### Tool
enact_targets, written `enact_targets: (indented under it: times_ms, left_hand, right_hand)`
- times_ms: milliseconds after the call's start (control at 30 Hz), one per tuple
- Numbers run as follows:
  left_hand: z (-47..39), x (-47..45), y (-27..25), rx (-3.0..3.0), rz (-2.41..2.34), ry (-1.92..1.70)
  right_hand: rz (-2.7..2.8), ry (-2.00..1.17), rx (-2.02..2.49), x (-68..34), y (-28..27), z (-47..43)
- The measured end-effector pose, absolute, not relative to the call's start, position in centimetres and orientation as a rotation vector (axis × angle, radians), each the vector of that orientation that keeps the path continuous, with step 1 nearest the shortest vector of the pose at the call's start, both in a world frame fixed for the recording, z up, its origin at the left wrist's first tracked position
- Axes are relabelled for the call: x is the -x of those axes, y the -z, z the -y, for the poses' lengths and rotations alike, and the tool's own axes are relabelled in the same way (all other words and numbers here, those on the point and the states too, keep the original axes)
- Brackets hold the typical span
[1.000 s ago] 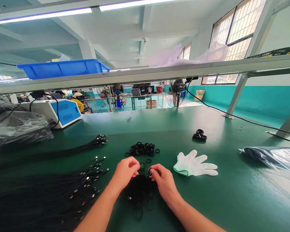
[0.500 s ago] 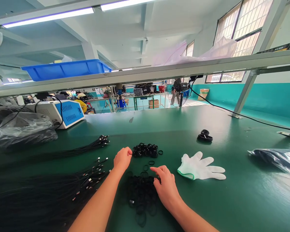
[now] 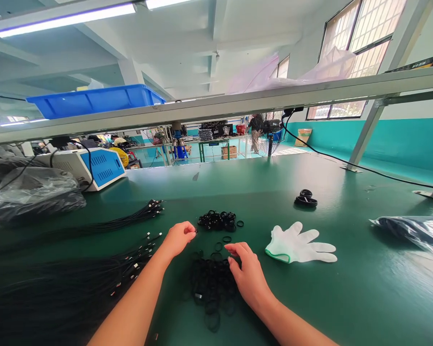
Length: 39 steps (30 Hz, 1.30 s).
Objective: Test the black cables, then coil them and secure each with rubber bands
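My left hand [image 3: 181,236] is closed in a pinch, just left of a small heap of black pieces [image 3: 217,220]. A tiny dark bit shows at its fingertips, too small to name. My right hand [image 3: 248,270] is open, thumb apart from the bent fingers, at the right edge of a larger pile of black rings [image 3: 211,278]. Between the two heaps lie a few loose black rings [image 3: 227,239]. To the left, black cables [image 3: 130,269] with bright metal plugs are spread out, and another cable bundle [image 3: 140,211] rests behind them.
A white glove [image 3: 299,244] lies right of my right hand, with coiled black cables [image 3: 306,199] behind it. Plastic-wrapped goods [image 3: 411,230] sit far right. A blue-and-white machine [image 3: 101,168] stands back left beside a plastic bag [image 3: 39,187]. Overhead, a shelf [image 3: 202,111] carries a blue tray [image 3: 97,102].
My left hand has drawn back a little leftward from the small heap, still pinched. My right hand stays almost where it was, beside the ring pile.
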<state>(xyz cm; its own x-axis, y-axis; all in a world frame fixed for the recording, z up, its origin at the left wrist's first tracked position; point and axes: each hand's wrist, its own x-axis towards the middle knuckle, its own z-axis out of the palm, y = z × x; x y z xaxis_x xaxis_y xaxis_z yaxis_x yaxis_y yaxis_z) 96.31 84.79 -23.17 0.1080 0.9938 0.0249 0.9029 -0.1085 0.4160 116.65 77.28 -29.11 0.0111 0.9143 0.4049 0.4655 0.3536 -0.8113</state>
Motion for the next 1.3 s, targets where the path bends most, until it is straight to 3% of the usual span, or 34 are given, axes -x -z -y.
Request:
enact_targets:
  times_ms: [267,633,1300]
  left_hand:
    - [-83.4,-96.0,21.2,-1.977,-2.132,-0.159]
    - [-87.2,-101.6,23.9,-2.073,-2.164,-0.530]
    - [-88.3,-96.8,23.9,-1.495,-1.795,-0.986]
  right_hand:
    - [1.606,-0.601,1.227,-116.6,28.9,-76.9]
    - [1.607,-0.584,1.231,-116.7,29.1,-77.2]
    - [1.610,-0.647,1.174,-116.6,29.1,-77.1]
